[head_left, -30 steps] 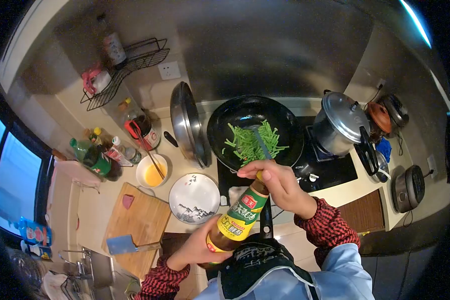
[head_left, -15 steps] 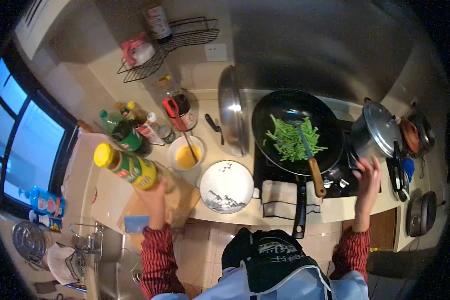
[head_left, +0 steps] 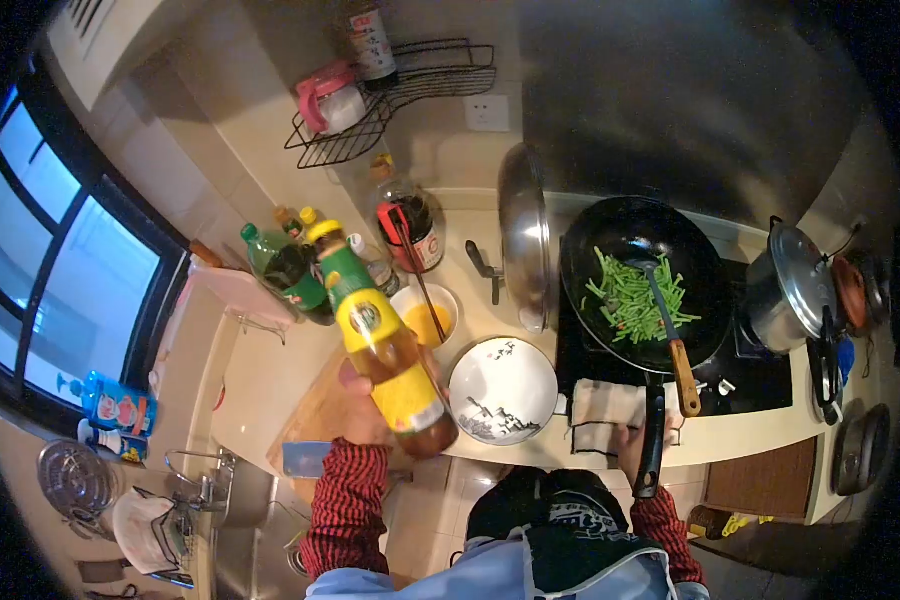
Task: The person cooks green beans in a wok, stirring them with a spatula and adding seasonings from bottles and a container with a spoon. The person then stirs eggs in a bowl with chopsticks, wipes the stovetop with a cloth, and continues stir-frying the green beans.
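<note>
My left hand (head_left: 370,418) is wrapped round a large brown bottle (head_left: 375,335) with a yellow cap and a green and yellow label, tilted over the cutting board (head_left: 315,395). My right hand (head_left: 632,450) is at the wok's black handle (head_left: 651,440), beside the striped cloth (head_left: 595,410); its fingers are partly hidden, and its grip is unclear. Cut green beans (head_left: 635,300) lie in the black wok (head_left: 695,250), with a wooden-handled spatula (head_left: 683,375) resting in it. Between my hands stands a white patterned plate (head_left: 505,385).
Beyond the bottle is a bowl (head_left: 450,300) of yellow liquid with chopsticks. Several bottles stand along the wall, near a green-capped one (head_left: 288,270). An upright metal lid (head_left: 525,235) leans behind the plate. A pressure cooker (head_left: 795,285) stands right of the wok. The sink (head_left: 240,510) is lower left.
My right hand has let go of the bottle and moved down to the wok handle. My left hand has carried the bottle left, its cap now pointing up and away. The view has shifted left.
</note>
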A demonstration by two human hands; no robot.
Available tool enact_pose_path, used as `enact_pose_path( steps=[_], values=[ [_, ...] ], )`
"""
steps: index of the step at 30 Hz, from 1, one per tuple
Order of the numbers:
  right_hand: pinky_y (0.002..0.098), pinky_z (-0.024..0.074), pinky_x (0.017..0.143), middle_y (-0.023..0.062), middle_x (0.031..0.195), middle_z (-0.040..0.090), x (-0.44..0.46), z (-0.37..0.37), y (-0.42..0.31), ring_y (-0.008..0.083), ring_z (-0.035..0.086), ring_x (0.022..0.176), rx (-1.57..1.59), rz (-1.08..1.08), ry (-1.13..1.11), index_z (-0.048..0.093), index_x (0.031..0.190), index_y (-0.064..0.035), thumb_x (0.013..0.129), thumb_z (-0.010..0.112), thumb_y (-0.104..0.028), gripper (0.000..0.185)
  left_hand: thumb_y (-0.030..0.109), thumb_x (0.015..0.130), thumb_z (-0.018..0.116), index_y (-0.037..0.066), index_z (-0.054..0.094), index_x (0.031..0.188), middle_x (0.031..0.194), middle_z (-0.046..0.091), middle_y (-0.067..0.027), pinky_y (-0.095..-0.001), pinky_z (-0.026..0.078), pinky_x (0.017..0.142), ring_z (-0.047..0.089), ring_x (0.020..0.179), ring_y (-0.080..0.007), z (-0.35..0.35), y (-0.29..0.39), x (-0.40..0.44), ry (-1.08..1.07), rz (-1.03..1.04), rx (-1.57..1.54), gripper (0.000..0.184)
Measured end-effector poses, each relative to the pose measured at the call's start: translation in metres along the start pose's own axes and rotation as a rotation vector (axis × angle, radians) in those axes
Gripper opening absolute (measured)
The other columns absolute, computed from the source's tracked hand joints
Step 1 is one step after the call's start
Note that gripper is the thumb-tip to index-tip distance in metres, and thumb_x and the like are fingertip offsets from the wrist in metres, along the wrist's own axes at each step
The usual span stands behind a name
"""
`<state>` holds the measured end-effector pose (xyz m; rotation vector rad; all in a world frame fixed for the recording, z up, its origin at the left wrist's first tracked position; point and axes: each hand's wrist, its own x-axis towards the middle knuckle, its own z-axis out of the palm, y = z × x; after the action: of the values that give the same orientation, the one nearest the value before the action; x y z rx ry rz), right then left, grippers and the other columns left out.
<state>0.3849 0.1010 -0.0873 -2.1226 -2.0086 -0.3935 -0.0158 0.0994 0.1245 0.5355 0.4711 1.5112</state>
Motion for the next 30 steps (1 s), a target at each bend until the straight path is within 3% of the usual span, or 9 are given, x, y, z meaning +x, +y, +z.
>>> enact_pose_path(
  steps=[6,7,10,14,16,18,22,27,30],
  values=[
    [0.0373,0.0412,0.058,0.0144,0.071,0.051,0.013,-0.056,-0.017,0.0271,0.051,0.066,0.987,-0.058,-0.103,0.049,0.103,-0.0029,0.074,0.058,-0.015,0.033,0.031,0.056,0.063,0.001,0.04,0.112,0.095,0.052,-0.0134,-0.0384,0.046,0.076,0.053,0.088,-0.0276,-0.003,-0.04,-0.042,-0.009,-0.246,-0.011,0.067],
    [0.0339,0.0403,0.056,0.0079,0.067,0.045,0.017,-0.057,-0.016,0.0191,0.046,0.062,1.326,0.465,-0.421,0.05,0.1,-0.0009,0.077,0.055,-0.011,0.026,0.028,0.056,0.063,0.001,0.04,0.112,0.097,0.052,-0.0132,-0.0368,0.045,0.078,0.053,0.09,-0.0264,-0.008,-0.047,-0.051,-0.031,-0.251,0.107,0.066],
    [0.0273,0.0411,0.056,0.0011,0.071,0.044,-0.026,-0.024,0.039,0.0111,0.044,0.063,1.409,0.091,-0.323,0.046,0.098,-0.0001,0.081,0.052,-0.013,0.022,0.016,0.058,0.068,0.003,0.041,0.112,0.102,0.053,-0.0088,-0.0311,0.041,0.083,0.053,0.094,-0.0189,0.012,-0.056,-0.079,0.054,-0.179,0.475,0.062],
    [0.0282,0.0457,0.079,0.008,0.098,0.054,-0.074,-0.062,0.053,0.0191,0.055,0.091,2.224,0.767,-0.982,0.047,0.104,-0.0043,0.079,0.054,-0.012,0.027,0.014,0.056,0.073,0.002,0.042,0.111,0.1,0.055,-0.0086,-0.03,0.042,0.082,0.054,0.091,-0.0178,0.033,-0.082,-0.121,0.104,-0.178,0.9,0.064],
    [0.0332,0.0431,0.085,0.0109,0.109,0.05,-0.123,-0.034,0.049,0.0207,0.051,0.1,1.423,-0.042,-0.756,0.039,0.114,-0.0018,0.081,0.053,-0.03,0.046,0.014,0.056,0.074,0.002,0.041,0.11,0.099,0.056,-0.0094,-0.0301,0.042,0.081,0.055,0.09,-0.018,0.047,-0.098,-0.143,0.122,-0.185,1.082,0.065],
    [0.0364,0.0344,0.095,0.0135,0.122,0.041,-0.092,-0.118,-0.004,0.0243,0.044,0.11,2.242,0.686,-1.251,0.031,0.124,-0.0021,0.081,0.052,-0.035,0.058,0.018,0.056,0.075,0.002,0.041,0.11,0.098,0.056,-0.0127,-0.031,0.044,0.078,0.056,0.09,-0.019,0.073,-0.114,-0.161,0.213,-0.124,1.289,0.066],
    [0.0386,0.0349,0.094,0.0138,0.123,0.04,-0.086,-0.161,-0.03,0.0253,0.043,0.111,2.482,0.596,-1.27,0.025,0.127,-0.0015,0.076,0.051,-0.05,0.075,0.021,0.054,0.074,0.002,0.04,0.109,0.091,0.056,-0.0164,-0.036,0.047,0.071,0.057,0.083,-0.0307,0.093,-0.145,-0.201,0.37,-0.003,1.754,0.068],
    [0.032,0.0403,0.088,0.0056,0.108,0.049,-0.087,-0.166,-0.056,0.0158,0.05,0.098,2.352,0.351,-1.305,0.037,0.117,-0.0042,0.076,0.062,-0.022,0.051,0.023,0.052,0.074,0.002,0.04,0.109,0.09,0.055,-0.0174,-0.0385,0.046,0.067,0.056,0.08,-0.0328,0.099,-0.15,-0.238,0.382,-0.01,1.931,0.07],
    [0.0311,0.0404,0.087,0.0057,0.11,0.048,-0.083,-0.174,-0.056,0.0161,0.049,0.099,2.424,0.137,-1.24,0.035,0.119,-0.0042,0.075,0.063,-0.018,0.054,0.022,0.052,0.076,0.002,0.039,0.113,0.099,0.056,-0.0151,-0.0337,0.045,0.076,0.056,0.092,-0.0247,0.103,-0.139,-0.245,0.102,-0.464,1.503,0.074]
  ],
)
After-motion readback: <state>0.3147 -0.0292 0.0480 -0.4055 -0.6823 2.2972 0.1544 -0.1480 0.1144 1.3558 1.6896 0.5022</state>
